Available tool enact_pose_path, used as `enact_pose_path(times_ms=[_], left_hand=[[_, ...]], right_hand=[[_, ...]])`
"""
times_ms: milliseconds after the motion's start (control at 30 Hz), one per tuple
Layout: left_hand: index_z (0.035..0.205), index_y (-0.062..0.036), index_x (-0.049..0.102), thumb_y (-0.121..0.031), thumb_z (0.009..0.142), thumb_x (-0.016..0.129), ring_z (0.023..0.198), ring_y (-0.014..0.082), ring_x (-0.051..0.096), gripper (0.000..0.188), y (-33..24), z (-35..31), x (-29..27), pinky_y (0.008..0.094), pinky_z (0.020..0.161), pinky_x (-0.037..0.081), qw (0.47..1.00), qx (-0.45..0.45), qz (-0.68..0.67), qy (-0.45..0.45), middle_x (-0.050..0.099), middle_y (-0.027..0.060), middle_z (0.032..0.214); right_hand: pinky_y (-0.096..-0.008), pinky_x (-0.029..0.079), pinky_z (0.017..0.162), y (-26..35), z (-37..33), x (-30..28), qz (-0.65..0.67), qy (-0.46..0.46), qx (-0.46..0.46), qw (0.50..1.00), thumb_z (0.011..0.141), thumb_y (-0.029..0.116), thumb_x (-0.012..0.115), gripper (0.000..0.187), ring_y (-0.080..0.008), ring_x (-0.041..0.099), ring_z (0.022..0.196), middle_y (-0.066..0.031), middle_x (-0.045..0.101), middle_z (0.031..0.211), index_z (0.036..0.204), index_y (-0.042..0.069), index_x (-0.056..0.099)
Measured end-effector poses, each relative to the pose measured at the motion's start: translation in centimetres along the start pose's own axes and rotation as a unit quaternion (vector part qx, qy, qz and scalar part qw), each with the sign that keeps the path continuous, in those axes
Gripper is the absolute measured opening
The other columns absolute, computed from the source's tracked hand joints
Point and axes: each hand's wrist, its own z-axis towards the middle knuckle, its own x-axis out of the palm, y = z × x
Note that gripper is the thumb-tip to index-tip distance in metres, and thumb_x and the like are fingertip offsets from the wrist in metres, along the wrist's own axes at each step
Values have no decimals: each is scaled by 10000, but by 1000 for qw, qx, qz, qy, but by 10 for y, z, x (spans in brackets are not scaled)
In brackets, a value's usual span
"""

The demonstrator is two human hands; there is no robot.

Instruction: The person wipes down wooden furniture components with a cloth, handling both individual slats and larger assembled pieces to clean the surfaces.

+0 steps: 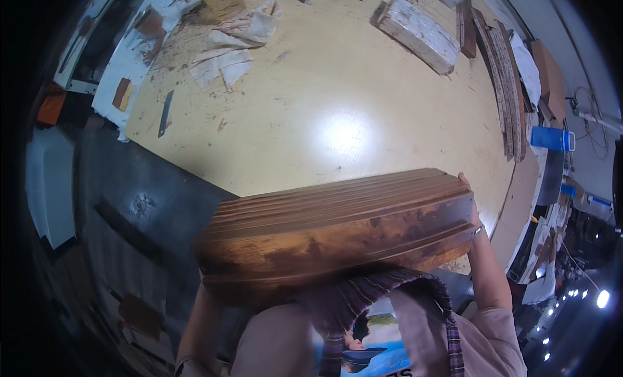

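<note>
- Big pale yellow worktable fills my view, glare spot at its middle.
- Whitewashed wood block far side, dark wood strips along right edge.
- Crumpled rags upper left.
- Dark floor left; small lights lower right.

Large pale yellow worktable, glossy, scuffed and stained at far left. On it: crumpled white rags, whitewashed wood block at the far side, dark wood strips along right edge, thin dark blade-like piece near left edge.
</note>
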Motion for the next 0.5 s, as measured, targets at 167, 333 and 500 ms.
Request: enact_pose_path(times_ms=[167,333,500], left_hand=[[1309,-47,536,-451,1035,403,1086,282,637,507,6,-6,6,423,916,558,1000,-6,-4,0,627,138,1191],[1308,-47,536,-439,1040,401,1095,277,633,494,16,-11,16,417,920,555,1000,-8,-14,11,621,133,1202],[1308,-48,535,-427,1045,398,1104,271,628,481,25,-19,26,411,923,552,999,2,-38,36,616,129,1213]], right_hand=[[-337,561,829,31,13,11,-43,32,0,999,957,590,528,594,-190,675,943,-94,684,1116,1209,59,620],[-312,567,792,51,27,20,-99,-5,-30,995,982,568,509,555,-165,684,893,-80,699,1059,1171,60,630],[-295,568,766,58,26,22,-102,5,-35,994,991,567,496,548,-152,684,878,-76,700,1052,1161,63,632]])
